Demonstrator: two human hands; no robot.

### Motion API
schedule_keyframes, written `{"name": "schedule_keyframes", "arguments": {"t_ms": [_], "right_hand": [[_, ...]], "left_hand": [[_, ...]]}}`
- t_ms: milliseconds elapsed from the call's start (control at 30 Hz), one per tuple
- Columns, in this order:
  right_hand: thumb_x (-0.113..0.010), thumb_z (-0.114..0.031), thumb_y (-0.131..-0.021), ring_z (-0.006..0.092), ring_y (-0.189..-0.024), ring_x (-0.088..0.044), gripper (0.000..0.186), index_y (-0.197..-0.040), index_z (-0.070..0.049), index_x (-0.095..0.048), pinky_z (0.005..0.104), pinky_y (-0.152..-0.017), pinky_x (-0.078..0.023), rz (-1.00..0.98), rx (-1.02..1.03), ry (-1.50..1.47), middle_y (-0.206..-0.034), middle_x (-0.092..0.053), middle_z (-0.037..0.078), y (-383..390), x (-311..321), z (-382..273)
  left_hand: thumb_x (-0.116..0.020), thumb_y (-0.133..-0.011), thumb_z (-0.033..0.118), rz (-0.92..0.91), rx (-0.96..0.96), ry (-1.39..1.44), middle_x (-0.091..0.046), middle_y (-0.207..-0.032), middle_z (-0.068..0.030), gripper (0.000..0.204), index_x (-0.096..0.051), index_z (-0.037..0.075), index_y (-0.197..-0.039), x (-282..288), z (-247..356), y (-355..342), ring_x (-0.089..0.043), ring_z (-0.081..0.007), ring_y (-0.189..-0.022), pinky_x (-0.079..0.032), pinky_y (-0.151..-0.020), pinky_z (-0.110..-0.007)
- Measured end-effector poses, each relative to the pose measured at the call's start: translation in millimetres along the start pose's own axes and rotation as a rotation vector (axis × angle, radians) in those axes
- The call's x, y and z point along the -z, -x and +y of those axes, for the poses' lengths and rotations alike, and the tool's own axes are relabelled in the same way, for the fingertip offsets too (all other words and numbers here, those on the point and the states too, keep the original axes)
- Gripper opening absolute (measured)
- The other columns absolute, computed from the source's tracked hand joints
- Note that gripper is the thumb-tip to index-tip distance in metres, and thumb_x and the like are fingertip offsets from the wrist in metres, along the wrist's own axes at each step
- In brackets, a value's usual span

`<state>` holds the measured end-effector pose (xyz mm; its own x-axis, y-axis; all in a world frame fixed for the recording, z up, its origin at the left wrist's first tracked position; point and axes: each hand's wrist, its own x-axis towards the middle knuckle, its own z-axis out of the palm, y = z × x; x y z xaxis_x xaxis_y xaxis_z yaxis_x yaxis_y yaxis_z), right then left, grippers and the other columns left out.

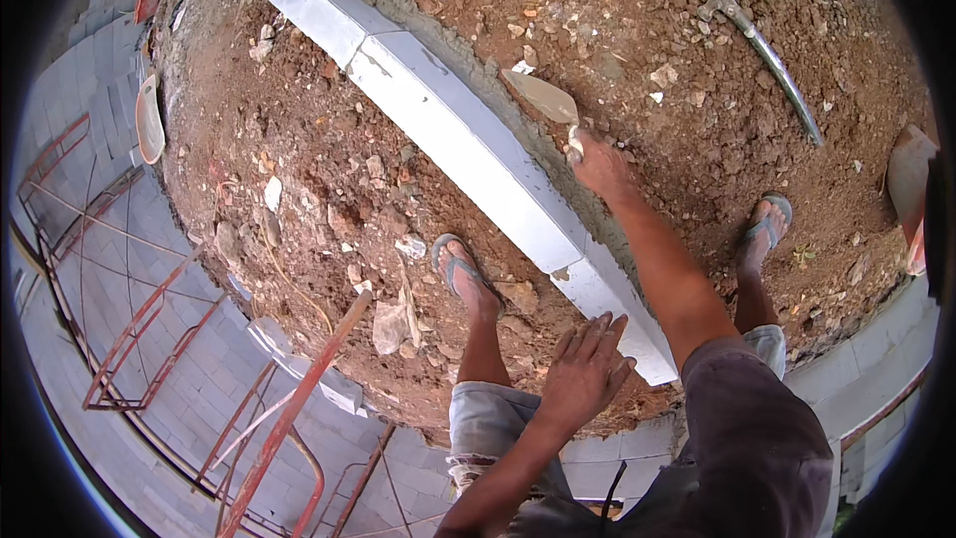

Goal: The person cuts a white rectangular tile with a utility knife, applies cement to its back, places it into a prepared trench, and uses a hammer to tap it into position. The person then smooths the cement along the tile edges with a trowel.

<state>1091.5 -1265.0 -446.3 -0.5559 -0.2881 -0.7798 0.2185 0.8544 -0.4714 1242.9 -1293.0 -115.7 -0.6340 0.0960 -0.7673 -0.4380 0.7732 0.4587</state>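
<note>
A row of pale grey curb blocks (pixel 453 143) runs diagonally from the upper left down toward me, between my feet. Wet grey mortar (pixel 468 65) lies along its right side. My right hand (pixel 602 167) is closed around the handle of a pointed trowel (pixel 543 95), whose blade rests over the mortar's edge and the soil. My left hand (pixel 586 369) hovers by the near blocks, fingers stretched out and nothing in it; whether the fingertips touch the block I cannot tell.
A claw hammer (pixel 772 65) lies on the stony soil at the right. Red metal scaffold frames (pixel 269 438) and a block wall (pixel 110 110) stand left. A white scoop-shaped piece (pixel 149 120) lies at the far left, a bucket-like container (pixel 908 179) at the right edge.
</note>
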Motion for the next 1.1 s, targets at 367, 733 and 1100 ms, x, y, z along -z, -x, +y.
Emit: {"name": "schedule_keyframes", "arguments": {"t_ms": [367, 733, 1100], "right_hand": [[-0.06, -0.039, -0.097, 0.042, -0.104, -0.068, 0.04, -0.128, -0.014, -0.061, 0.0514, -0.09, -0.056, 0.122, 0.226, 0.001, -0.117, -0.071, 0.019, -6, -91, 22], [-0.063, -0.021, -0.102, 0.0136, -0.064, -0.058, 0.035, -0.134, -0.006, -0.059, 0.0306, -0.055, -0.049, -0.345, -0.152, -0.752, -0.091, -0.067, 0.007, 52, 28, 6], [-0.069, -0.025, -0.095, 0.0433, -0.11, -0.065, 0.039, -0.127, -0.004, -0.062, 0.0464, -0.093, -0.052, 0.288, 0.035, -0.209, -0.122, -0.066, 0.022, 16, -19, -75]], "left_hand": [[-0.067, -0.095, 0.038, -0.167, -0.105, 0.03, -0.056, -0.142, -0.0192, 0.067, -0.044, 0.008, -0.151, 14, -46, 9, -0.057, -0.0344, -0.13, -0.043, -0.11, -0.05], [-0.062, -0.098, 0.039, -0.228, -0.119, 0.05, -0.058, -0.137, -0.0186, 0.061, -0.047, 0.007, -0.147, 4, -23, -17, -0.054, -0.0345, -0.132, -0.04, -0.111, -0.056], [-0.071, -0.088, 0.044, -0.388, -0.021, -0.152, -0.064, -0.114, -0.0146, 0.057, -0.057, 0.006, -0.128, -22, -30, 1, -0.064, -0.0343, -0.111, -0.05, -0.091, -0.066]]}}
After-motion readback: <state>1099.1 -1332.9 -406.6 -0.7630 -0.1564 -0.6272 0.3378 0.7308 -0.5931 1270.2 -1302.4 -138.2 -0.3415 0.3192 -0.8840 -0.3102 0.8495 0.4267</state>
